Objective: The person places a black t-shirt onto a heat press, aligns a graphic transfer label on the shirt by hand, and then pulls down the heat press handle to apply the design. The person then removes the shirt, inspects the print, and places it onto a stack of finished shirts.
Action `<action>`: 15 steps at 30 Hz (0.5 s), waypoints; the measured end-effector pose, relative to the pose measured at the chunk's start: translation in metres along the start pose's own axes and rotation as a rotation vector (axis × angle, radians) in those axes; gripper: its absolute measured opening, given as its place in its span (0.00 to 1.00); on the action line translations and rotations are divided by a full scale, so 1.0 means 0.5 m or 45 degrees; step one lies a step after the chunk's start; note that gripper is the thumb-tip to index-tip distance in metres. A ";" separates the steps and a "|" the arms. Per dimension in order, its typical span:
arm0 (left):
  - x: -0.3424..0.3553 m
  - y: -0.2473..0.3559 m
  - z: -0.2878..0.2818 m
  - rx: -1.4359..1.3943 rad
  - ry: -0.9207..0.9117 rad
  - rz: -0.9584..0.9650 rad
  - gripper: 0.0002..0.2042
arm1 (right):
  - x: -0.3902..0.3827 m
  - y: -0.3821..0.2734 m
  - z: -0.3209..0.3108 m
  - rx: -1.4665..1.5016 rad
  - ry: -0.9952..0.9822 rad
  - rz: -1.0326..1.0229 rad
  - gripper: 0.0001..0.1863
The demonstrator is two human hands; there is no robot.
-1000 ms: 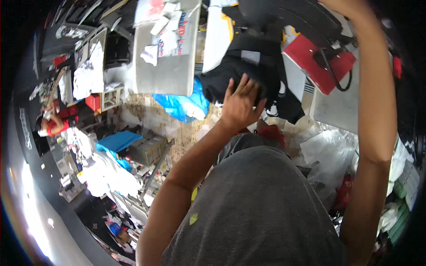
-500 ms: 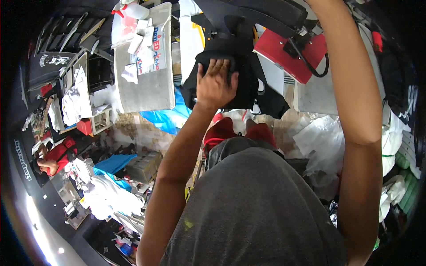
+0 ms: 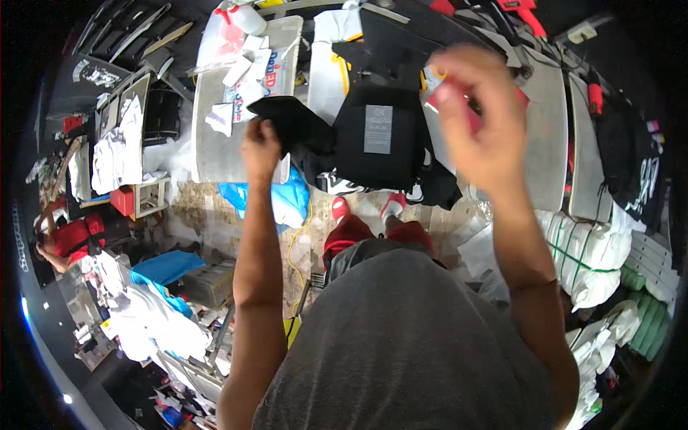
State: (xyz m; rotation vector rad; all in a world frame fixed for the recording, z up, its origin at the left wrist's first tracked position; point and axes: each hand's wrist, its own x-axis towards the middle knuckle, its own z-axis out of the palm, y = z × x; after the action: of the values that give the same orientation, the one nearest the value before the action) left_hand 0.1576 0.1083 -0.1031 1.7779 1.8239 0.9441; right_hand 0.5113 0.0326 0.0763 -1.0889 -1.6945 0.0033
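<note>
A black garment (image 3: 376,172) lies spread on a board in front of me, with a grey printed label (image 3: 378,129) showing on it. To its left, my left hand (image 3: 261,143) grips a flap of black fabric (image 3: 294,122) that hangs over a light grey board (image 3: 215,161). My right hand (image 3: 480,115) is raised over the garment's right side, motion-blurred with curved fingers; I cannot tell whether it holds anything. A red press piece (image 3: 519,100) is partly hidden behind it. Behind the garment lies white-and-yellow material (image 3: 326,72).
A spray bottle (image 3: 247,18) and white scraps (image 3: 236,68) sit upper left, a red heat gun (image 3: 523,14) upper right. Grey boards (image 3: 545,172) and wrapped bundles (image 3: 588,251) are on the right. Blue plastic (image 3: 265,201) lies below the boards. A person in red (image 3: 72,240) is at far left.
My left hand has gone from lying flat on the black fabric to gripping a flap, pulled leftward. My right hand has come down from the top edge. The grey label is now uncovered.
</note>
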 end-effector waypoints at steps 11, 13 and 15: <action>-0.510 -0.324 -0.081 -0.011 -0.472 -0.516 0.13 | -0.262 0.149 0.247 -0.378 -0.592 0.672 0.22; -0.639 -0.391 -0.097 0.076 -0.612 -0.790 0.16 | -0.288 0.164 0.266 -0.324 -0.543 0.772 0.21; -0.746 -0.448 -0.092 0.112 -0.627 -1.005 0.17 | -0.319 0.210 0.249 -0.327 -0.503 0.677 0.22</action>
State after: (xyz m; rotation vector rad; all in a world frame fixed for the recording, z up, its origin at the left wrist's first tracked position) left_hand 0.0030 -0.2554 -0.2909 1.0180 1.9655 0.1072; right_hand 0.4863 0.0505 -0.1494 -1.8011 -1.7240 0.3683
